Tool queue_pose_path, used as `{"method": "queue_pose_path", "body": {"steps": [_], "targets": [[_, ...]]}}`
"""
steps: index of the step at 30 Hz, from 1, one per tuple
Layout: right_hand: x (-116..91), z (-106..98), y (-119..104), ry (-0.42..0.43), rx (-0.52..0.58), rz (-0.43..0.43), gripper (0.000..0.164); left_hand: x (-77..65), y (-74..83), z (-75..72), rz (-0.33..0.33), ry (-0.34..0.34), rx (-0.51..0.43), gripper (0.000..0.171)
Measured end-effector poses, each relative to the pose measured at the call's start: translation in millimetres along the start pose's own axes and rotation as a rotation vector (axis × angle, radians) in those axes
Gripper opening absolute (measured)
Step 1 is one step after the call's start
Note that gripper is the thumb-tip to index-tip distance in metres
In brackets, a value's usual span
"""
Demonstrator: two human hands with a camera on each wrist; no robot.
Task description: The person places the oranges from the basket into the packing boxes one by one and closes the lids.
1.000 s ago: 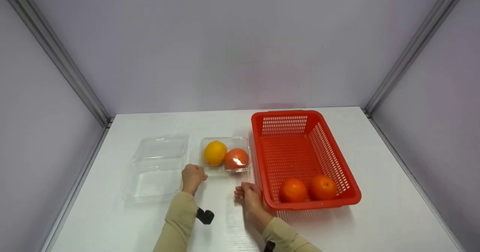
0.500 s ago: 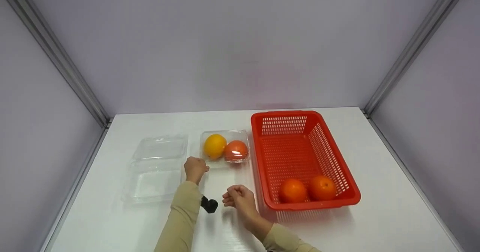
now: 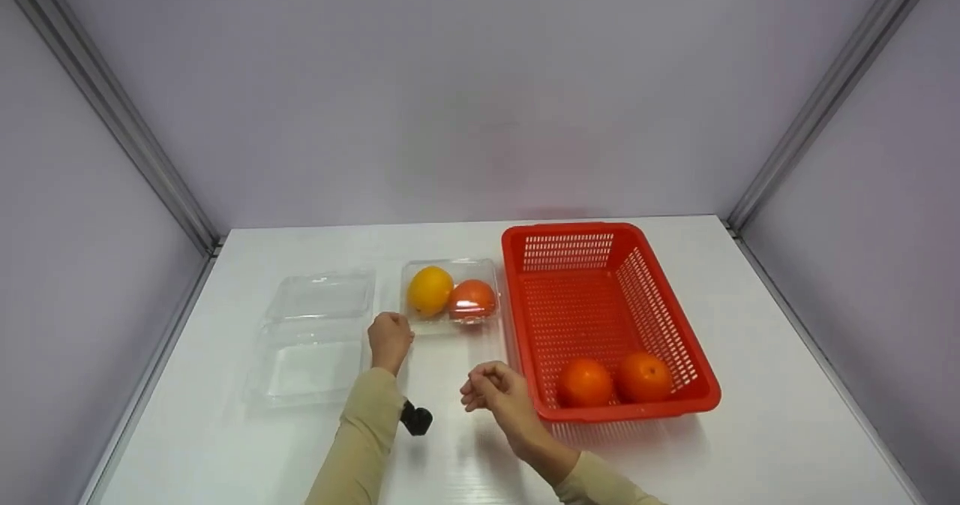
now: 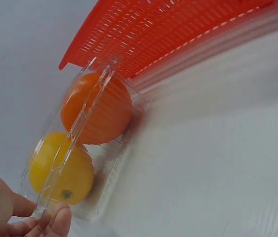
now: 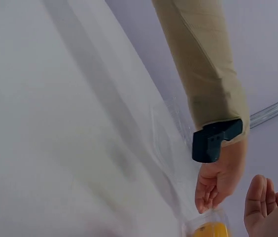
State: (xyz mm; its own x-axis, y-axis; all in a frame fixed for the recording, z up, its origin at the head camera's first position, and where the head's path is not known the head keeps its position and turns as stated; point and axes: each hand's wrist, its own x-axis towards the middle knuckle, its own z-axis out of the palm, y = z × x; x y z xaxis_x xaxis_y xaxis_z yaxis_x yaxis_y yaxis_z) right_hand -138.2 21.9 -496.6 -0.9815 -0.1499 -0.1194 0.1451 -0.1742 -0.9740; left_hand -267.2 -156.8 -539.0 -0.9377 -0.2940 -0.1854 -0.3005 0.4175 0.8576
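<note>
A closed clear plastic clamshell box point(image 3: 459, 271) holds a yellow round fruit point(image 3: 430, 292) and an orange point(image 3: 472, 300) side by side. At its near left corner my left hand point(image 3: 390, 342) pinches the rim between thumb and fingers; the left wrist view shows the fingertips point(image 4: 60, 221) at that edge, beside the yellow fruit. My right hand point(image 3: 506, 400) hovers in front of the box, left of the red basket, fingers loosely bent and holding nothing. In the right wrist view the left hand point(image 5: 220, 173) reaches toward the box.
To the right stands a red plastic basket point(image 3: 511, 295) with two oranges point(image 3: 585, 383) at its near end. Another clear clamshell box point(image 3: 313, 362) lies unfolded on the left, with nothing in it. Panels point(image 3: 480, 115) wall in the white table point(image 3: 450, 460).
The box with the two fruits has slid away from me, with my left hand moving along at its corner. My right hand shifted left, then back right, and now sits slightly higher.
</note>
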Motion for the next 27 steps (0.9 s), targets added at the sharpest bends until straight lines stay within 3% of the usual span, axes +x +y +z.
{"method": "queue_pose_path", "body": {"steps": [4, 13, 17, 22, 27], "targets": [[-4.1, -11.4, -9.5, 0.005, -0.025, -0.035, 0.016, -3.2, -0.8, -4.7, 0.085, 0.053, 0.116, 0.023], [-3.3, -37.2, -26.8, 0.079, -0.03, -0.107, 0.011, -16.4, 1.0, -18.5, 0.293, 0.144, 0.231, 0.019], [-1.9, -48.3, -30.4, 0.113, -0.027, -0.11, 0.011, -20.1, -5.0, -27.2, 0.35, 0.202, 0.288, 0.016], [3.8, -65.6, -36.2, 0.189, -0.019, -0.146, 0.01, -22.3, -15.3, -37.3, 0.359, 0.241, 0.357, 0.021], [7.0, -90.2, -44.8, 0.261, -0.021, -0.196, 0.009, -22.8, -23.2, -41.5, 0.305, 0.2, 0.389, 0.028]]}}
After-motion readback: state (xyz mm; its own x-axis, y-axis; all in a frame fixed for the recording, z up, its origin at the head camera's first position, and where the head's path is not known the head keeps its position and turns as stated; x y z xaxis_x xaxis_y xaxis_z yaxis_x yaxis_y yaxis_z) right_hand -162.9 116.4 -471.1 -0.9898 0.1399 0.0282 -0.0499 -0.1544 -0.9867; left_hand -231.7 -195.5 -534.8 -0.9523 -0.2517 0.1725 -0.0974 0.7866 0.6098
